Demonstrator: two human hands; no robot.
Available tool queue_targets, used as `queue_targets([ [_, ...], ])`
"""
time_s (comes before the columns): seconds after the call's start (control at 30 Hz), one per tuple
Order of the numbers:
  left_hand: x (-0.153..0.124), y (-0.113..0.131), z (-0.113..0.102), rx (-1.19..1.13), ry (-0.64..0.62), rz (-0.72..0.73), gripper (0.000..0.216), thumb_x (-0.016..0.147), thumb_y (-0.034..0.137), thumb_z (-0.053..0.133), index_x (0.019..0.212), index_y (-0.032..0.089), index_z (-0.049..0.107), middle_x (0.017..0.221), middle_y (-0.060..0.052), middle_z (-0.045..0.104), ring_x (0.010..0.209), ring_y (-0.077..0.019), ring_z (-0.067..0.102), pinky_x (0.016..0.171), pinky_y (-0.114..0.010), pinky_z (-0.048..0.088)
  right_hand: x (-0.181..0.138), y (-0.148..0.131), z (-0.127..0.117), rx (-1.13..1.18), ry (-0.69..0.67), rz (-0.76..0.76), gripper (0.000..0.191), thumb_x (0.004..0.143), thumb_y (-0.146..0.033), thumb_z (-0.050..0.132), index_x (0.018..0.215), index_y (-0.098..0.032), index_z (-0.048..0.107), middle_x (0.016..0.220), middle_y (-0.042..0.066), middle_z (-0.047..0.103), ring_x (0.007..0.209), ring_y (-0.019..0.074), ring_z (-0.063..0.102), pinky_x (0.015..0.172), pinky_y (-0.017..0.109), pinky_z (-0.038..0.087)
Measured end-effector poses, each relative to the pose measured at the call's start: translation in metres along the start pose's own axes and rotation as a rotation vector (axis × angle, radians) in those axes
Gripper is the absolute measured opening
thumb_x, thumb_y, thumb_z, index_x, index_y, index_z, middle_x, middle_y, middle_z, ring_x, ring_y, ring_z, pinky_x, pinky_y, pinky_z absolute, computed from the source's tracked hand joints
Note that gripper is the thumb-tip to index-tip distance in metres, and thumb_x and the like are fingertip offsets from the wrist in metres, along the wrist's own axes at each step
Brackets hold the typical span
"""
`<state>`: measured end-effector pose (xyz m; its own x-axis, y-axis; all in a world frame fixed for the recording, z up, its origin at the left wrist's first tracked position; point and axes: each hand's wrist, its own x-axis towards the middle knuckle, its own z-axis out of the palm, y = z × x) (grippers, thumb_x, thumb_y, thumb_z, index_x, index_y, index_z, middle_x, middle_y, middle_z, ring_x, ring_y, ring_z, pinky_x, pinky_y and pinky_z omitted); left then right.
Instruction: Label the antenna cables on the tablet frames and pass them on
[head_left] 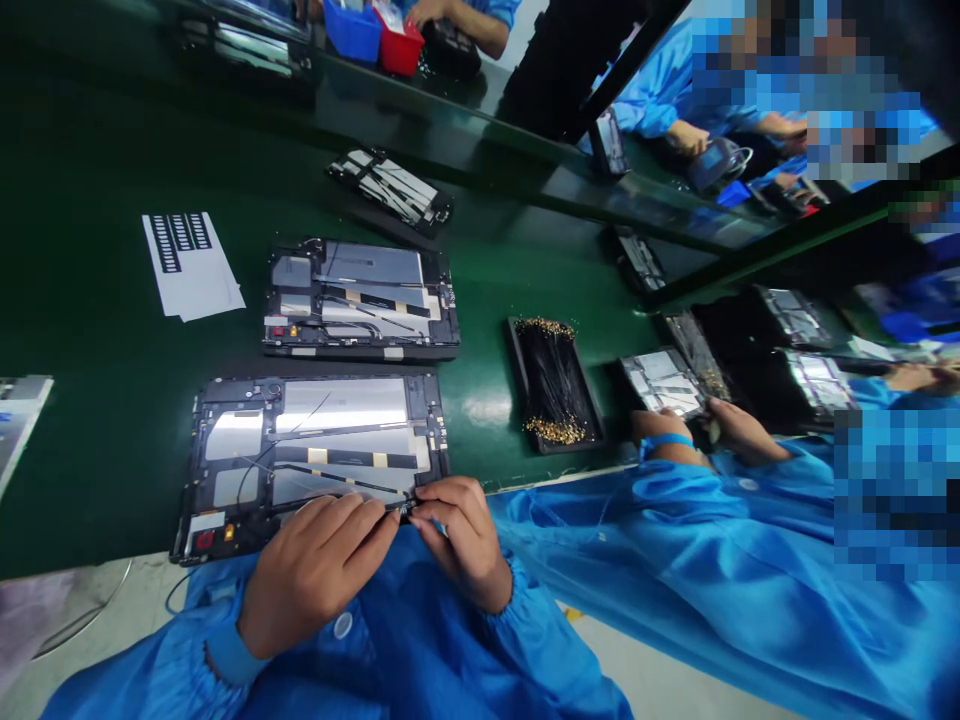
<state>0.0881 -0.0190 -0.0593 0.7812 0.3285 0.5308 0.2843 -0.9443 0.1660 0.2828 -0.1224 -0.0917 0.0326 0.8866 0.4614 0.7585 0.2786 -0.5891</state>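
An opened tablet (341, 405) lies at the table's front edge, its silver plates, black boards and flat ribbon cables exposed. A thin black wire (244, 480) curls loosely over its left half. Both of my hands meet at the tablet's lower right corner. My left hand (319, 560) has thumb and fingers pressed together beside a small connector area (407, 508). From the other side, my right hand (465, 540) pinches at the same spot. Whatever is between the fingertips is too small and covered to make out.
Behind lies a second opened tablet (375, 265) on a black block, with another unit (394, 190) beyond. A label sheet (199, 285) is at left. Right of my hands, a black tray (592, 405) holds many gold-tipped black cables. A co-worker's hands (739, 430) work close by at right.
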Motion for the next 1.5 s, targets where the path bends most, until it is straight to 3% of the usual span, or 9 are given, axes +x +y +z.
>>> queue_targets([
  [0.43,0.0,-0.002,0.0,-0.003,0.004,0.012,0.028,0.1,0.011,0.045,0.106,0.018,0.072,0.1,-0.004,0.075,0.093,-0.0215,0.066,0.087,-0.038,0.048,-0.001,-0.004,0.002,-0.08,0.032,-0.022,0.026,0.094,-0.011,0.063,0.119,-0.019,0.063,0.108,0.011,0.072,0.102,0.0223,0.068,0.084,0.04,0.059],
  [0.67,-0.008,0.003,-0.008,-0.042,0.032,-0.04,0.021,0.1,0.012,0.046,0.102,0.017,0.067,0.105,-0.006,0.075,0.102,-0.02,0.068,0.095,-0.035,0.05,-0.008,0.0,0.002,-0.258,0.039,-0.195,0.041,0.095,-0.035,0.066,0.134,-0.026,0.063,0.131,0.013,0.065,0.113,0.0276,0.065,0.09,0.044,0.057],
  [0.73,-0.02,-0.007,-0.02,0.018,0.009,-0.163,0.021,0.099,0.025,0.054,0.115,0.017,0.064,0.129,-0.012,0.067,0.122,-0.0275,0.061,0.107,-0.045,0.046,-0.008,0.002,-0.001,-0.233,0.054,-0.042,0.058,0.098,-0.046,0.058,0.151,-0.024,0.046,0.151,0.017,0.048,0.134,0.0349,0.052,0.099,0.054,0.053],
  [0.8,-0.035,-0.024,-0.031,0.145,0.016,-0.416,0.054,0.095,0.045,0.058,0.14,0.016,0.051,0.151,-0.019,0.049,0.14,-0.0393,0.045,0.114,-0.061,0.037,-0.008,0.005,0.0,-0.19,0.004,0.125,0.08,0.097,-0.055,0.054,0.16,-0.016,0.024,0.161,0.023,0.03,0.147,0.0413,0.034,0.106,0.064,0.046],
  [0.87,-0.052,-0.044,-0.037,0.197,0.02,-0.632,0.077,0.095,0.055,0.051,0.157,0.015,0.029,0.157,-0.022,0.039,0.143,-0.0439,0.04,0.112,-0.068,0.037,-0.008,0.011,0.006,-0.173,-0.06,0.164,0.085,0.098,-0.05,0.054,0.162,-0.011,0.014,0.162,0.025,0.029,0.151,0.0415,0.027,0.111,0.069,0.039],
  [1.1,-0.099,-0.051,-0.047,0.107,-0.018,-0.682,0.072,0.097,0.037,0.052,0.161,0.029,0.02,0.157,-0.007,0.043,0.137,-0.0321,0.052,0.094,-0.044,0.061,-0.016,0.015,0.02,-0.207,0.065,0.041,0.07,0.099,-0.028,0.052,0.161,-0.012,0.022,0.157,0.02,0.041,0.148,0.0395,0.033,0.112,0.068,0.038],
  [1.23,-0.065,-0.063,-0.067,0.055,0.01,-0.667,0.07,0.099,0.037,0.05,0.161,0.03,0.018,0.157,-0.005,0.042,0.137,-0.0276,0.053,0.093,-0.037,0.062,0.009,0.021,0.004,-0.153,0.096,0.085,0.068,0.1,-0.025,0.049,0.161,-0.015,0.021,0.163,0.015,0.031,0.151,0.0334,0.028,0.119,0.058,0.035],
  [1.4,0.024,-0.147,-0.048,-0.227,-0.111,-0.724,0.069,0.101,0.052,0.042,0.16,0.021,0.023,0.161,-0.011,0.033,0.147,-0.0286,0.036,0.115,-0.045,0.043,0.087,0.073,0.004,-0.186,0.117,0.085,0.071,0.102,-0.026,0.05,0.162,-0.024,0.013,0.164,0.013,0.03,0.153,0.0311,0.024,0.122,0.061,0.029],
  [1.5,0.048,-0.19,-0.027,-0.281,-0.088,-0.756,0.07,0.098,0.06,0.042,0.155,0.018,0.037,0.158,-0.014,0.038,0.146,-0.0312,0.036,0.115,-0.048,0.041,0.117,0.1,0.008,-0.199,0.091,0.04,0.076,0.101,-0.033,0.054,0.163,-0.026,0.009,0.163,0.015,0.032,0.152,0.0342,0.026,0.118,0.065,0.031],
])
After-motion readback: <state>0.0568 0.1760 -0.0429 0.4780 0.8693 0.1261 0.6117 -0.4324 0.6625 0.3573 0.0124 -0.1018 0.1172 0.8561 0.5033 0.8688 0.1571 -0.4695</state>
